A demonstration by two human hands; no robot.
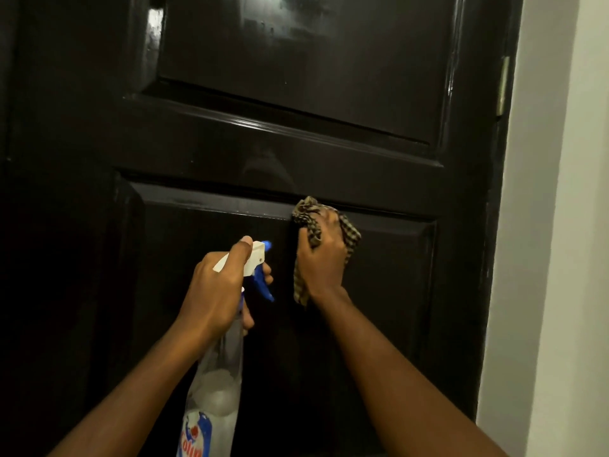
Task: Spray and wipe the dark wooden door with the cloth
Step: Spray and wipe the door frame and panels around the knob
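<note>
So the door [296, 133] fills most of the view, with the wall [560, 225] off to its right and a hinge [502, 85] on that edge. The left hand [214, 291] holds a spray bottle [220, 374] in front of the lower panel [197, 258], just left of the right hand [324, 258], which presses a cloth [309, 212] against that panel's top edge.

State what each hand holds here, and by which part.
Left hand: clear plastic spray bottle, gripped at the neck below its white-and-blue trigger head. Right hand: bunched checked cloth, pressed against the dark wooden door.
</note>
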